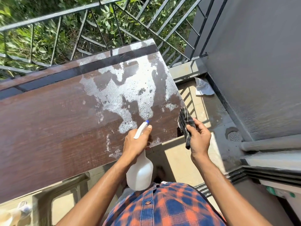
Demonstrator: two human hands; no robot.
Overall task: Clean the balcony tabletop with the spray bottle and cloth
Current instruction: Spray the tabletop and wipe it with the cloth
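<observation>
One: Most of the frame is filled by the brown tabletop [48,128], which is laid from the left edge to right of centre. What is seen on it?

Two: A large whitish wet patch [123,95] is spread over its right half, toward the upper centre. Along the top of the frame a dark metal railing [48,16] is seen with greenery [105,18] behind it. A grey wall [260,62] is set down the right side.

One: Where is the spray bottle [140,173] found?

Two: At lower centre. It is held tilted, with the white body hung below the table's near edge, just above a checked shirt [162,207]. The blue-tipped nozzle [147,121] is pointed up the frame, at the lower end of the wet patch.

One: How is it gripped?

Two: The neck is wrapped by the curled fingers of the left hand [135,142], and one fingertip is laid forward beside the nozzle. Whether the trigger is pressed cannot be told.

One: And the cloth [185,123]?

Two: It is dark and checked, and it is pinched between the thumb and curled fingers of the right hand [199,137]. It is held right of centre, just off the tabletop's right corner. Its upper end is seen against that corner, but whether contact is made cannot be told.

One: Is anything smaller seen?

Two: A crumpled white scrap [203,87] is seen on the tiled floor [175,157] at the right, near the wall. A round drain [233,136] is set lower down, to the right of the right hand.
</observation>
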